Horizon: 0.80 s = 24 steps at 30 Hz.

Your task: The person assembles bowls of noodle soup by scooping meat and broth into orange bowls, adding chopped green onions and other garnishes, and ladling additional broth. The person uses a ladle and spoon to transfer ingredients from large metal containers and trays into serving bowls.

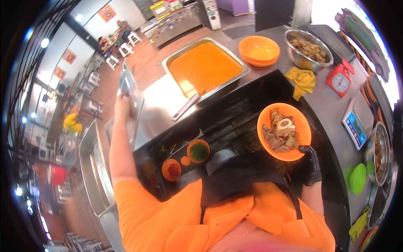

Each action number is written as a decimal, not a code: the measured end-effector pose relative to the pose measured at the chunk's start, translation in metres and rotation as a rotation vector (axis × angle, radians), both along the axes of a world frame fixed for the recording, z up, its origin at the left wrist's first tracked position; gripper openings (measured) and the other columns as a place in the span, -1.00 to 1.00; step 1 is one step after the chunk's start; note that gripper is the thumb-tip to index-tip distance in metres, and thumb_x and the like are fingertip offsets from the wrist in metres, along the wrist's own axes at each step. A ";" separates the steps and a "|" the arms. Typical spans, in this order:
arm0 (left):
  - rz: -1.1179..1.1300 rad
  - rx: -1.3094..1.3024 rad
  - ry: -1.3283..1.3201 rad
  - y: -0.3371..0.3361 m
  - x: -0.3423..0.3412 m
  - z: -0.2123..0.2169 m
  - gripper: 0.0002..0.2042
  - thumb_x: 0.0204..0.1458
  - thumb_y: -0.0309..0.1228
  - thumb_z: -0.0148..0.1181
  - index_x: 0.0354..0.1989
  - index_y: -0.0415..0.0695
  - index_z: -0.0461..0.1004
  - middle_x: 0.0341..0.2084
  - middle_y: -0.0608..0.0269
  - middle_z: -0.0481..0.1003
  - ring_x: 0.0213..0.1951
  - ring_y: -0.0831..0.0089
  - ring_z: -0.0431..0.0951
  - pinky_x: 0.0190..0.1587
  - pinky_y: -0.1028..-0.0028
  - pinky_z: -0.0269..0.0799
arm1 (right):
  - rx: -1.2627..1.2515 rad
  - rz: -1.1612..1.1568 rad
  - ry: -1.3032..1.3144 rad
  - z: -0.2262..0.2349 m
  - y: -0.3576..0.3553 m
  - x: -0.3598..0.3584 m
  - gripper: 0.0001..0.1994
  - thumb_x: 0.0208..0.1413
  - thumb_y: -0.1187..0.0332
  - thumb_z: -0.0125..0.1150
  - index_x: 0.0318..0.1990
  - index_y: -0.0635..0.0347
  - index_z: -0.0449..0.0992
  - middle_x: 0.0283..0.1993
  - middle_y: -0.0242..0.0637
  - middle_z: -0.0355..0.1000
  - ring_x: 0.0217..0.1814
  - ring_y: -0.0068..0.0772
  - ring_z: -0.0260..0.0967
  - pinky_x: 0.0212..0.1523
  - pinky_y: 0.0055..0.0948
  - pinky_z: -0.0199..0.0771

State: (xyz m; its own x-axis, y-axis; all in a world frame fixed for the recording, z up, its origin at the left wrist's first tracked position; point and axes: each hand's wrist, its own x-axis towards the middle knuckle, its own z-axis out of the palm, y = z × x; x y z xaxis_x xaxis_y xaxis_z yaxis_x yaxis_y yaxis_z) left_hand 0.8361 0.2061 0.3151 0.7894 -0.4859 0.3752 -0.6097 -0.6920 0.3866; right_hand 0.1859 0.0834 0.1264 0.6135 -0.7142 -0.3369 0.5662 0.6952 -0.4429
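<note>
My bare left hand is closed on a shiny metal lid, which stands tilted on edge at the left of the counter. In a black glove, my right hand grips the near right rim of an orange bowl. Chunks of browned meat and a pale marrow bone lie inside that bowl. Ahead of me sits a deep steel pan of orange broth. A ladle's metal handle leans over the pan's near edge.
Stacked orange bowls, a steel bowl of meat, a yellow cloth, a red dial scale and a digital scale line the right. Small bowls of red and green garnish sit below. Two people sit far left.
</note>
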 end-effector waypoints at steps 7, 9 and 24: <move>-0.171 -0.780 0.761 -0.016 -0.034 0.020 -0.59 0.11 -0.32 0.02 0.14 -0.17 0.36 -0.11 -0.01 0.52 -0.11 0.24 0.53 -0.09 0.37 0.42 | 0.062 0.044 0.009 0.039 0.009 0.023 -0.53 -0.03 0.36 0.16 0.10 0.26 0.37 0.08 -0.21 0.42 0.14 -0.31 0.36 0.15 -0.33 0.34; -0.184 -0.936 0.915 -0.037 -0.050 0.017 -0.59 0.12 -0.30 0.00 0.14 -0.16 0.35 -0.10 -0.01 0.51 -0.10 0.24 0.52 -0.08 0.36 0.41 | 0.043 0.085 -0.056 0.035 0.016 0.023 -0.51 -0.03 0.36 0.17 0.11 0.28 0.36 0.09 -0.22 0.42 0.13 -0.30 0.36 0.15 -0.32 0.35; -0.132 -1.367 1.187 -0.131 -0.095 -0.033 -0.53 0.13 -0.19 -0.11 0.17 -0.16 0.32 -0.02 0.02 0.44 0.00 0.22 0.44 0.02 0.30 0.32 | -0.711 -0.091 0.567 0.007 0.049 -0.020 -0.49 0.00 0.32 0.15 0.14 0.32 0.32 0.09 -0.18 0.41 0.08 -0.22 0.40 0.13 -0.31 0.37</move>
